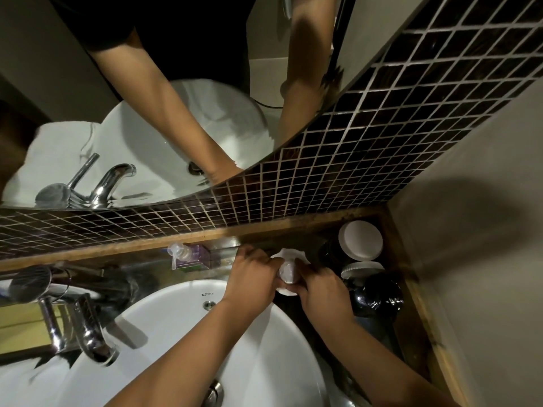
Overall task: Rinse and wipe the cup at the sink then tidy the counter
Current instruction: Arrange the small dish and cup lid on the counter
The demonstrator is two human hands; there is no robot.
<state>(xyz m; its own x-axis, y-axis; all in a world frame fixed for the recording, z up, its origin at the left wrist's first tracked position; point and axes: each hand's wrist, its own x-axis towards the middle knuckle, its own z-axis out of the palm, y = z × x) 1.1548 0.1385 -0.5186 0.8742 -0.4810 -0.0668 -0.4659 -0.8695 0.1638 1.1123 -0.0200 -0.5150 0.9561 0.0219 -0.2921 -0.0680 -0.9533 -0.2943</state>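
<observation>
A small clear cup point(287, 271) is held between both hands, just right of the white sink basin point(164, 327) and above the dark counter. White tissue or cloth point(286, 255) sticks out around the cup above and below. My left hand point(252, 277) grips it from the left with fingers curled. From the right, my right hand point(318, 286) closes on the cup and the white tissue. Most of the cup is hidden by fingers.
A chrome faucet point(91, 333) and a shower head point(28, 282) stand left of the basin. A pump bottle point(182, 255) sits at the back ledge. Dark jars with white lids point(360, 240) and a black glossy pot point(377, 295) crowd the right corner. A mirror point(147, 98) hangs above.
</observation>
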